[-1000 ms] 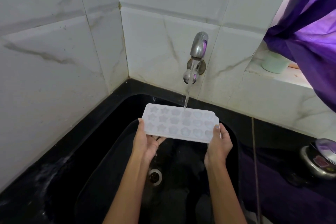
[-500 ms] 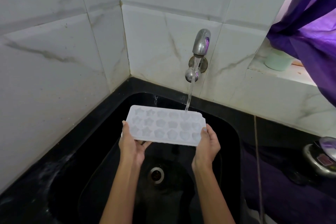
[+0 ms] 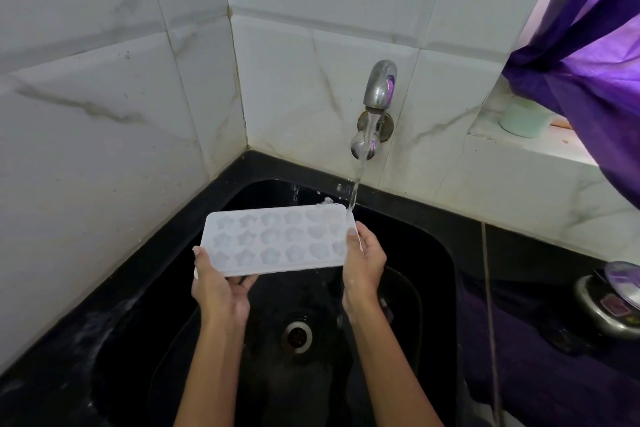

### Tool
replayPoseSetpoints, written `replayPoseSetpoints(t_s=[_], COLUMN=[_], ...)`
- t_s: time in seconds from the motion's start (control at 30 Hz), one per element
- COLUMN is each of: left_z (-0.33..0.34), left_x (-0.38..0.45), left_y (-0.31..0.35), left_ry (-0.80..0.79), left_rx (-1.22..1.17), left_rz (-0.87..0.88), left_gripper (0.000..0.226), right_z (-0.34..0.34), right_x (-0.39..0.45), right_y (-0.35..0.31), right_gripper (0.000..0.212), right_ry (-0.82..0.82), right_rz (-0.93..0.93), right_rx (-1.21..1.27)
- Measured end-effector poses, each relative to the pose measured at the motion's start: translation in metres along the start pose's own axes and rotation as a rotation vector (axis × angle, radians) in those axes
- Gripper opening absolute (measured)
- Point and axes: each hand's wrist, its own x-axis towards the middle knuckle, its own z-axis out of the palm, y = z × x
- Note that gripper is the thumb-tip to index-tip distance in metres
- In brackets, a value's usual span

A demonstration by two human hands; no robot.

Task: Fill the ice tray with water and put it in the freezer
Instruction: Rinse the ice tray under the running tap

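Note:
A white ice tray (image 3: 277, 239) with star- and flower-shaped cells is held level over the black sink (image 3: 433, 253). My left hand (image 3: 218, 284) grips its near left corner from below, thumb on the rim. My right hand (image 3: 363, 263) grips the right end, thumb on top. A chrome wall tap (image 3: 379, 87) runs, and its stream (image 3: 356, 184) lands on the tray's far right corner, splashing there.
The sink's drain (image 3: 297, 336) lies below the tray. White marble-look tiles form the corner walls. A purple curtain (image 3: 588, 62) hangs at the right above a ledge with a pale green cup (image 3: 524, 120). A steel lidded pot (image 3: 613, 302) sits on the right counter.
Both hands have slid the tray to the left under the tap. The stream, which fell on the tray's middle, now falls on its far right corner.

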Motion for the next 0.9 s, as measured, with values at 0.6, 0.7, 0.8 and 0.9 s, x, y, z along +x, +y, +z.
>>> replayPoseSetpoints(t_s=[0.6, 0.7, 0.8, 0.9], left_z=[0.049, 0.052, 0.055, 0.054], left_x=[-0.01, -0.016, -0.021, -0.022], left_y=[-0.037, -0.043, -0.048, -0.05], left_ry=[-0.156, -0.18, -0.189, -0.188], left_rx=[-0.007, 0.014, 0.033, 0.041], left_rz=[-0.135, -0.145, -0.154, -0.164], left_gripper=[0.023, 0.023, 0.022, 0.023], right_z=[0.025, 0.047, 0.06, 0.061], right_x=[0.069, 0.095, 0.116, 0.126], right_y=[-0.107, -0.124, -0.121, -0.114], right_gripper=[0.059, 0.053, 0.052, 0.034], right_ry=[-0.004, -0.082, -0.135, -0.157], right_rz=[-0.287, -0.17, -0.081, 0.016], right_rx=[-0.58, -0.484, -0.392, -0.14])
